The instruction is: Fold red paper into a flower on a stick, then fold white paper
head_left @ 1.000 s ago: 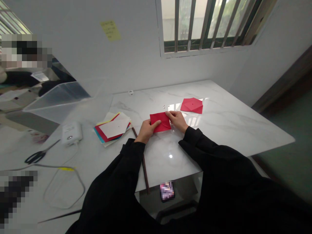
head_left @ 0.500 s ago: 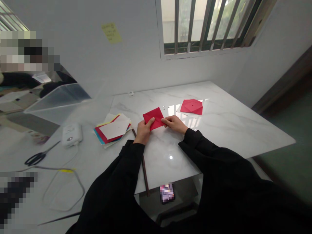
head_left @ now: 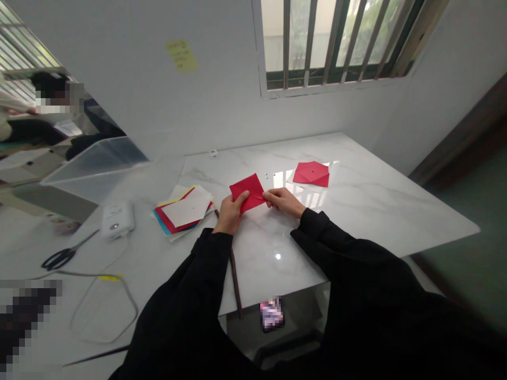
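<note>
A folded piece of red paper (head_left: 246,186) is held up over the table between my two hands. My left hand (head_left: 230,212) grips its lower left side, with the thumb lying on top of the sheet. At the paper's right corner, the thumb and fingers of my right hand (head_left: 282,200) are pinched together on it. Creases run across the red sheet. Another folded red paper (head_left: 311,174), with a small dark dot in its middle, lies flat on a white sheet to the right. A few tiny shiny pieces (head_left: 266,174) sit just beyond my hands.
Left of my hands lies a stack of coloured papers (head_left: 184,208), beside a dark stick (head_left: 235,274). Further left are a white power strip (head_left: 118,220), black scissors (head_left: 59,258) and a cable (head_left: 132,301). A person sits far left, behind a clear plastic panel (head_left: 99,163).
My left hand and the red paper have shifted slightly to the left. The right hand stays nearly in place at the paper's corner.
</note>
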